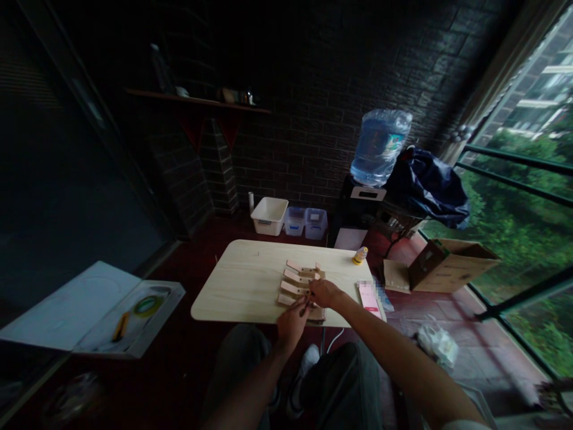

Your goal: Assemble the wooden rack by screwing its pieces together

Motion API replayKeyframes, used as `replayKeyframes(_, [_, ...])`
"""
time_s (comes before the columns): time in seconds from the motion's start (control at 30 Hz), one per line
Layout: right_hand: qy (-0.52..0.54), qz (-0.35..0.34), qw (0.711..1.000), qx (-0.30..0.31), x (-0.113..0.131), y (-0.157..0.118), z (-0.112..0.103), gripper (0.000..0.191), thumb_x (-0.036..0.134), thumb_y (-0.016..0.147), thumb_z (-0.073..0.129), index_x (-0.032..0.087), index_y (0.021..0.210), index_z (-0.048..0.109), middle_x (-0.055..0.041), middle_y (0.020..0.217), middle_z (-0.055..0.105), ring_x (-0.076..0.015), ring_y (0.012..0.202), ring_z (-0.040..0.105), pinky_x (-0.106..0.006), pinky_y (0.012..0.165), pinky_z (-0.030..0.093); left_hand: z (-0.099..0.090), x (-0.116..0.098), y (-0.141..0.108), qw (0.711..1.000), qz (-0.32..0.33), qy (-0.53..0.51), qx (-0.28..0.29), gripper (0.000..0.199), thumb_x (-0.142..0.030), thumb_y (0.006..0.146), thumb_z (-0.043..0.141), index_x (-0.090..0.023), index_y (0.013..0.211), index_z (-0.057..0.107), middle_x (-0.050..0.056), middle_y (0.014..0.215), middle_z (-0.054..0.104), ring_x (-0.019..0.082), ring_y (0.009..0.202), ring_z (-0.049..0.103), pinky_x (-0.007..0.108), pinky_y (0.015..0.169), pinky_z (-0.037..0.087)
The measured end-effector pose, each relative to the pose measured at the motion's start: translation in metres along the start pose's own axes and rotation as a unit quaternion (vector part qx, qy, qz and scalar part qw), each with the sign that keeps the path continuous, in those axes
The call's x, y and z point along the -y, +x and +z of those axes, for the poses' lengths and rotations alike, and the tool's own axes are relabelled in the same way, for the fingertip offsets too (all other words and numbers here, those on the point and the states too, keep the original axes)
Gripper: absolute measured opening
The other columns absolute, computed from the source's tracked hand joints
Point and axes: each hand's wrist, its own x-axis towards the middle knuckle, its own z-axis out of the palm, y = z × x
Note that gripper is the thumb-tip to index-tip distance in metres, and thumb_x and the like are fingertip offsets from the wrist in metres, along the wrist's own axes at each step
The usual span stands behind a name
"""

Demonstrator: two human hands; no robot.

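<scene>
A wooden assembly (293, 289) of several light slats, set side by side across a crosspiece, lies near the front edge of the pale table. Small dark dots like holes or screw heads show on the slats. My right hand (326, 292) reaches over its right part, fingers bent down and closed on something too small to make out. My left hand (293, 322) comes from the near side, its fingertips pinched at the lower slats just below the right hand. The two hands nearly meet, and they hide what lies between the fingers.
On the table (233, 286) stand a small yellow-based bottle (360, 255) and a phone with a pink screen (368, 297). To the left, an open white case (129, 319) holds an orange-and-black tool. Plastic bins (270, 216), a water dispenser (367, 193) and a cardboard box (447, 269) stand beyond.
</scene>
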Motion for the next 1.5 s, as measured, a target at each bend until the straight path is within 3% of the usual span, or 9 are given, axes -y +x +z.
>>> replayKeyframes(0.2, [0.04, 0.05, 0.998, 0.015, -0.003, 0.005, 0.005, 0.028, 0.033, 0.097, 0.057, 0.015, 0.106, 0.077, -0.0174, 0.101, 0.078, -0.0325, 0.096, 0.072, -0.041, 0.081, 0.056, -0.004, -0.003, 0.001, 1.0, -0.011, -0.017, 0.018, 0.03, -0.034, 0.096, 0.063, -0.033, 0.125, 0.072, -0.001, 0.136, 0.069, 0.019, 0.12, 0.068, 0.03, 0.104, 0.051])
replayKeyframes(0.4, [0.04, 0.035, 0.998, -0.023, 0.006, -0.006, 0.001, 0.042, 0.033, 0.09, 0.068, 0.013, 0.128, 0.065, -0.0198, 0.123, 0.071, -0.0326, 0.108, 0.069, -0.039, 0.086, 0.055, -0.009, -0.005, 0.002, 1.0, -0.009, -0.013, 0.025, 0.029, -0.032, 0.094, 0.064, -0.033, 0.121, 0.074, -0.001, 0.135, 0.07, 0.02, 0.119, 0.068, 0.031, 0.102, 0.052])
replayKeyframes(0.53, [-0.013, 0.021, 1.0, 0.004, 0.008, -0.009, -0.003, 0.03, 0.025, 0.093, 0.065, 0.012, 0.119, 0.068, -0.0208, 0.121, 0.072, -0.0324, 0.109, 0.07, -0.041, 0.087, 0.056, -0.011, -0.003, 0.002, 1.0, 0.002, -0.011, 0.018, 0.031, -0.034, 0.095, 0.064, -0.033, 0.124, 0.073, 0.0, 0.134, 0.071, 0.02, 0.119, 0.069, 0.03, 0.101, 0.051])
replayKeyframes(0.87, [-0.028, 0.013, 0.999, 0.026, 0.003, 0.002, 0.008, 0.027, 0.035, 0.096, 0.061, 0.013, 0.109, 0.073, -0.0218, 0.114, 0.073, -0.0376, 0.109, 0.068, -0.049, 0.088, 0.056, -0.009, -0.001, 0.001, 1.0, -0.002, -0.002, 0.026, 0.029, -0.035, 0.096, 0.063, -0.033, 0.123, 0.073, 0.0, 0.135, 0.07, 0.019, 0.115, 0.07, 0.027, 0.096, 0.052])
replayKeyframes(1.07, [0.012, -0.015, 0.998, 0.055, 0.006, 0.005, -0.001, 0.029, 0.03, 0.095, 0.061, 0.017, 0.121, 0.068, -0.0191, 0.127, 0.07, -0.0391, 0.117, 0.064, -0.051, 0.092, 0.052, -0.006, 0.002, 0.0, 0.999, 0.019, -0.001, 0.026, 0.029, -0.029, 0.097, 0.062, -0.032, 0.123, 0.073, 0.0, 0.136, 0.07, 0.018, 0.116, 0.07, 0.027, 0.1, 0.052])
replayKeyframes(1.23, [0.014, -0.026, 0.999, 0.037, 0.006, 0.002, -0.005, 0.04, 0.029, 0.095, 0.06, 0.013, 0.132, 0.06, -0.02, 0.13, 0.068, -0.0377, 0.116, 0.065, -0.048, 0.09, 0.053, -0.004, 0.004, -0.001, 1.0, 0.013, -0.004, 0.019, 0.027, -0.03, 0.098, 0.061, -0.032, 0.122, 0.074, 0.0, 0.134, 0.071, 0.019, 0.115, 0.071, 0.029, 0.098, 0.054])
replayKeyframes(1.4, [0.037, 0.054, 0.998, 0.0, 0.005, 0.001, 0.004, 0.037, 0.036, 0.097, 0.058, 0.009, 0.121, 0.067, -0.0238, 0.119, 0.072, -0.0367, 0.109, 0.069, -0.044, 0.086, 0.054, -0.004, 0.006, -0.002, 1.0, 0.022, -0.011, 0.017, 0.027, -0.03, 0.099, 0.059, -0.032, 0.122, 0.073, -0.001, 0.136, 0.069, 0.019, 0.116, 0.07, 0.029, 0.098, 0.053])
replayKeyframes(1.5, [0.046, 0.052, 0.997, -0.017, 0.009, 0.001, 0.005, 0.039, 0.039, 0.096, 0.059, 0.009, 0.119, 0.068, -0.0238, 0.118, 0.072, -0.0348, 0.107, 0.07, -0.042, 0.086, 0.054, -0.005, 0.006, -0.001, 1.0, 0.022, -0.01, 0.018, 0.027, -0.028, 0.099, 0.057, -0.032, 0.121, 0.074, -0.001, 0.135, 0.07, 0.019, 0.117, 0.07, 0.03, 0.098, 0.053])
